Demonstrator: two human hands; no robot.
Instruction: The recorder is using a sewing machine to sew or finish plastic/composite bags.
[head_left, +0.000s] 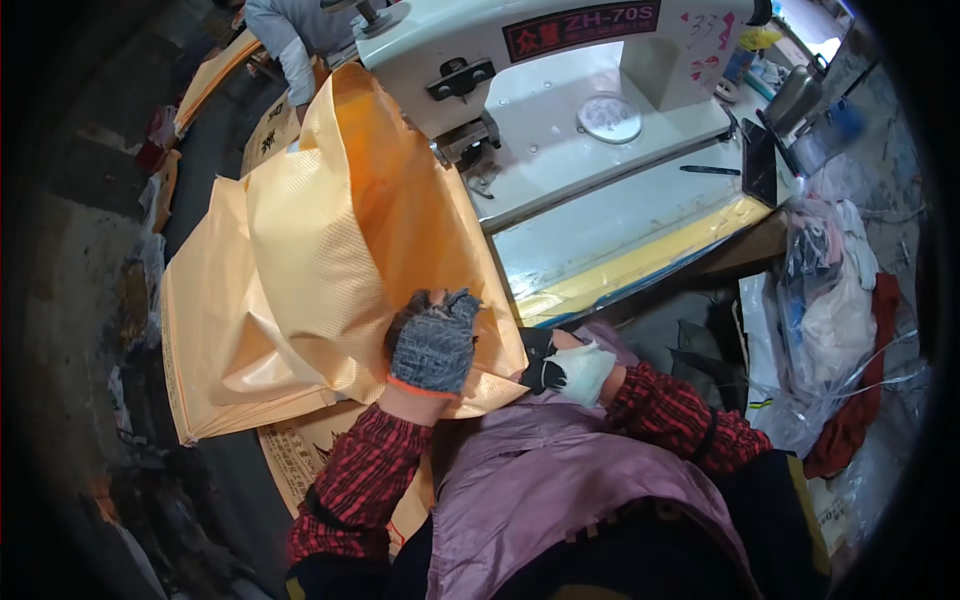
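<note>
A large yellow-orange woven sack stands with its mouth bulging apart, and its right edge runs up to the sewing head of a white industrial sewing machine. My left hand, in a grey fingerless glove, is on the sack's lower part with its fingers curled over the material. At the sack's lower right corner, my right hand grips the edge; it wears a black glove with a white wrap. Its fingertips are partly hidden by the sack. Both forearms have red and black checked sleeves.
On the machine bed lie a round white disc, a black pen and a dark phone. Yellow tape lines its front edge. Plastic bags and cloths hang at right. Another person's sleeve shows beyond the sack, near more sacks.
</note>
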